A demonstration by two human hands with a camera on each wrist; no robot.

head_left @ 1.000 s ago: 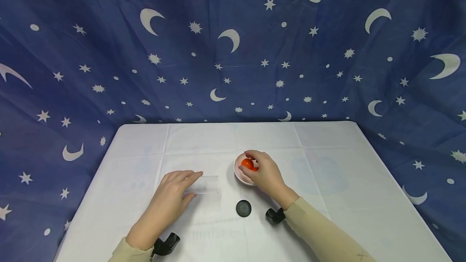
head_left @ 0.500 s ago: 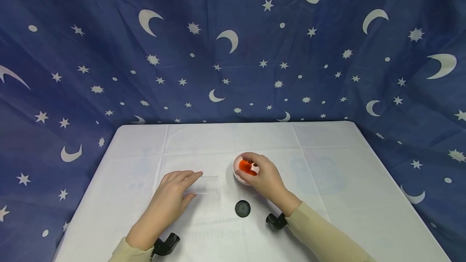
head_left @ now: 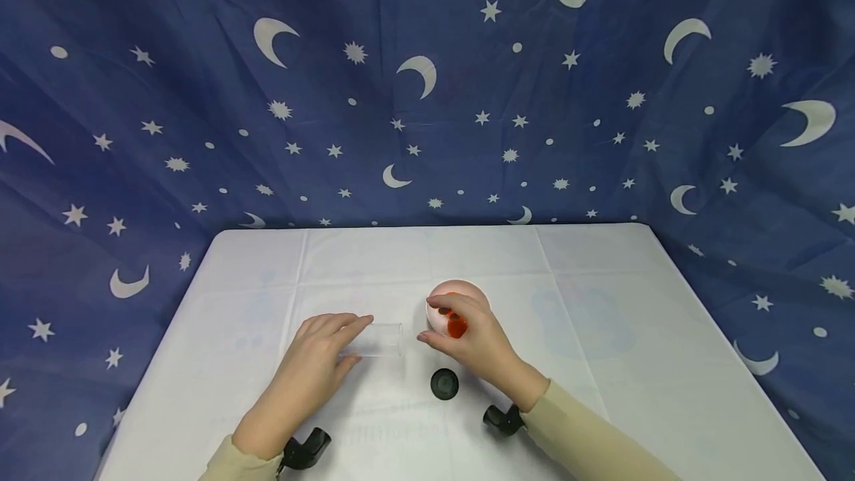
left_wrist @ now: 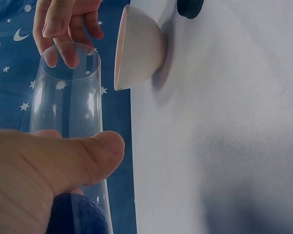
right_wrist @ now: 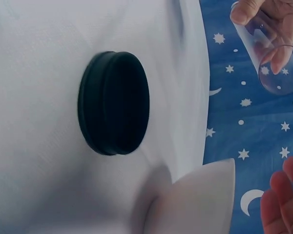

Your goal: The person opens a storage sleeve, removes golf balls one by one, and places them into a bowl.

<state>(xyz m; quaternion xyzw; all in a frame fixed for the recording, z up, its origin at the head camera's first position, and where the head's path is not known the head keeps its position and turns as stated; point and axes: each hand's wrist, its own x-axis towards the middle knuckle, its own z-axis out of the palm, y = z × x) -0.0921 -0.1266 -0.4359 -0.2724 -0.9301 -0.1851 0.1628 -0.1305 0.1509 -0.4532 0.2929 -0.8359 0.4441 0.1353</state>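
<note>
My left hand (head_left: 320, 353) grips a clear cylindrical container (head_left: 386, 340), lying sideways with its open mouth to the right. In the left wrist view the thumb and fingers wrap its clear wall (left_wrist: 67, 107); a dark blue rounded shape (left_wrist: 83, 214) shows at its lower end. My right hand (head_left: 477, 334) hovers over a small bowl (head_left: 467, 288), white outside and pink inside. Thumb and fingertips stand apart. Orange round things (head_left: 457, 326) show between the fingers, apparently in the bowl. Neither wrist view shows anything in the right fingers (right_wrist: 283, 202).
A round black lid (head_left: 444, 384) lies in front of the bowl, hollow side up. White cloth covers the table (head_left: 374, 266). Behind hangs a blue curtain (head_left: 467, 162) with moons and stars. Each wrist carries a small black camera (head_left: 305, 449).
My right hand has shifted slightly left and toward me over the bowl, and its thumb and fingertips have spread. The visible orange has shifted toward the bowl's near side. The left hand stays put.
</note>
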